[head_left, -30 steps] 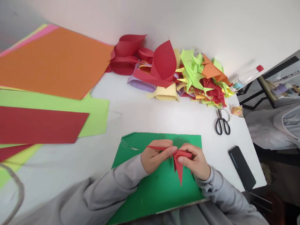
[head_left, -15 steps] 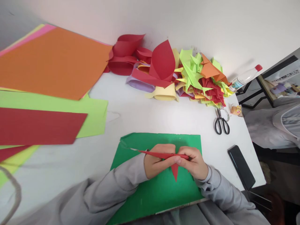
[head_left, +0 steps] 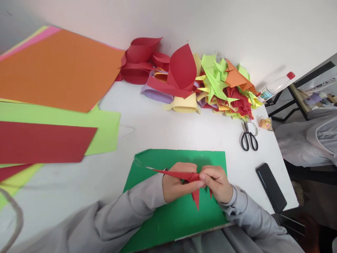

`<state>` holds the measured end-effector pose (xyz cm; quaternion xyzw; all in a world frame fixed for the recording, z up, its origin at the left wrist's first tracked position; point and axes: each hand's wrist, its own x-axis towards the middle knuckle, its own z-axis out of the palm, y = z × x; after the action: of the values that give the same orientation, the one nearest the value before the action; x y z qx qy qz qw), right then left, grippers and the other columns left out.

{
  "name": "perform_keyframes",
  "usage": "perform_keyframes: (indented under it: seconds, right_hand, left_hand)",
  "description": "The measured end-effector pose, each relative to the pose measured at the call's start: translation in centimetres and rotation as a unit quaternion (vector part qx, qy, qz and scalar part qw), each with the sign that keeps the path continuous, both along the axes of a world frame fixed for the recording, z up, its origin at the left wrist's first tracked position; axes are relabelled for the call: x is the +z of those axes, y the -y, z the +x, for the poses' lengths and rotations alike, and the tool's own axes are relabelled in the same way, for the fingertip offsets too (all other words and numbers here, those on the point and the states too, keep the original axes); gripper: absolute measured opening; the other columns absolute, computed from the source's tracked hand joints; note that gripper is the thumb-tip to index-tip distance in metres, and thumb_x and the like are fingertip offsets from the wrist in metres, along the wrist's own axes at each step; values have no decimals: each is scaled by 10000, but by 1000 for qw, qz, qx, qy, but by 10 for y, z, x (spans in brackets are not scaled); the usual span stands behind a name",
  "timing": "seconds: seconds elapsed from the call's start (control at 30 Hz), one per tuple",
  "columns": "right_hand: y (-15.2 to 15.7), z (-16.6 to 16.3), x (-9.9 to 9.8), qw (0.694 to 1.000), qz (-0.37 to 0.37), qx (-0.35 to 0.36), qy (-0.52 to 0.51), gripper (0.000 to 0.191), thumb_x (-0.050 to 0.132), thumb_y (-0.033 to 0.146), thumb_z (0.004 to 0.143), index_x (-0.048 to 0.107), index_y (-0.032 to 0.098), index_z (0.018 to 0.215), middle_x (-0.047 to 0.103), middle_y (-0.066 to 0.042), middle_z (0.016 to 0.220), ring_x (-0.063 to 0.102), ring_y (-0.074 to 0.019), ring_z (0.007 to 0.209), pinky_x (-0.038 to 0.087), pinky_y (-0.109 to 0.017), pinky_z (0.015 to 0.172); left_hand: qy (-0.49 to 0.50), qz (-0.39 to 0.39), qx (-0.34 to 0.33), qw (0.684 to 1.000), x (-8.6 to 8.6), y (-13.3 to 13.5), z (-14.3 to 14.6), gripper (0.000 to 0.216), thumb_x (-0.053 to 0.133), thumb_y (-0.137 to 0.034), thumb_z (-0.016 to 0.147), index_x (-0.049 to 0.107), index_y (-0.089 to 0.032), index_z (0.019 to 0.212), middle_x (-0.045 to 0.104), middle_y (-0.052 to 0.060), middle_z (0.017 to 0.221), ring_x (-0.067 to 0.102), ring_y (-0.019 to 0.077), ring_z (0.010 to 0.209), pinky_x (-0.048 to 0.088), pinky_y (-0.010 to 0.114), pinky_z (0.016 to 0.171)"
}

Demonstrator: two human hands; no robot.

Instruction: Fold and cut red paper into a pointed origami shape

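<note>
A piece of folded red paper (head_left: pixel 175 173) is pinched between my two hands above a green board (head_left: pixel 168 225). One long thin point of it sticks out to the left past my wrist, and shorter points hang below my fingers. My left hand (head_left: pixel 177 184) is closed on its middle, thumb on top. My right hand (head_left: pixel 217 184) grips the right end, thumb and fingertips pressed together close to the left thumb. Part of the folded paper is hidden behind the fingers.
Orange paper sheets (head_left: pixel 65 70) and a dark red sheet (head_left: pixel 44 142) lie at left. Curled red paper (head_left: pixel 183 68) and a heap of folded paper shapes (head_left: pixel 216 80) line the wall. At right are scissors (head_left: pixel 246 137), a phone (head_left: pixel 271 188), a bottle (head_left: pixel 275 88) and a person's grey clothing (head_left: pixel 292 140).
The folded red paper has turned a little, showing more of its upper face and lower points. My right thumb has shifted slightly to pinch it beside the left thumb.
</note>
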<state>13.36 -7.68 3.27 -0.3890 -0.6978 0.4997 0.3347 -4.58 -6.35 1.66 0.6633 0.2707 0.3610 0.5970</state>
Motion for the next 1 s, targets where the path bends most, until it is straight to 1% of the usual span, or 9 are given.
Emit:
perform_keyframes:
  seconds: [0.07,0.23,0.43,0.53,0.67,0.77,0.83,0.9,1.0]
  right_hand:
    - [0,1,0,1000,15,-1,4,463,451,407,969,513,182,569,502,22,531,453,-91,499,352,-229,520]
    - [0,1,2,998,54,-7,27,510,438,446,963,465,193,521,422,28,493,398,-100,485,310,-252,501]
    - [-2,0,1,999,-45,7,7,520,399,531,955,515,194,577,512,4,553,470,-112,516,367,-257,534]
    - [-2,1,1,999,-40,19,18,516,353,536,967,521,193,620,511,1,590,473,-117,545,361,-260,551]
    - [-2,1,0,999,11,21,47,505,382,481,972,369,206,549,344,44,536,344,-98,497,271,-258,512]
    - [-1,0,0,999,7,29,29,523,385,480,971,295,210,532,281,55,521,294,-91,479,239,-258,493]
    - [-1,-1,-2,1000,-3,16,24,535,394,498,963,311,206,522,291,54,511,297,-88,474,238,-255,486]
    - [0,-1,-4,1000,-18,-6,25,549,413,530,948,373,197,514,322,51,499,315,-85,472,248,-249,484]
    - [1,-1,-9,995,-97,-33,17,564,442,603,909,487,180,538,386,45,476,347,-80,448,265,-234,459]
  left_hand:
    - [-3,-11,6,1000,1,0,1,388,505,-344,915,467,-170,570,350,-59,563,372,81,522,300,241,513]
    - [20,-40,-17,999,2,-1,1,456,504,-403,912,381,-183,532,307,-59,542,337,90,521,287,256,509]
    - [15,-87,6,996,4,-3,-2,455,519,-400,889,401,-183,507,303,-55,556,333,97,524,278,272,519]
    - [14,-86,4,996,6,-3,-3,447,505,-379,889,379,-185,506,305,-55,554,321,96,516,266,277,515]
    - [7,-71,3,997,6,-3,-2,447,483,-320,884,287,-194,503,272,-63,543,292,90,508,254,279,514]
    - [-1,-66,-7,998,6,-3,-1,407,468,-318,876,292,-200,528,283,-64,556,293,90,510,253,274,511]
    - [-14,-71,-9,997,7,-3,0,391,455,-333,877,300,-202,543,279,-65,561,290,90,511,251,272,510]
    - [-28,-83,-6,996,8,-3,1,397,446,-350,882,290,-205,547,258,-67,551,279,90,507,250,271,508]
    - [-33,-102,8,994,8,-3,0,411,441,-368,886,294,-206,538,245,-69,532,281,91,499,260,266,506]
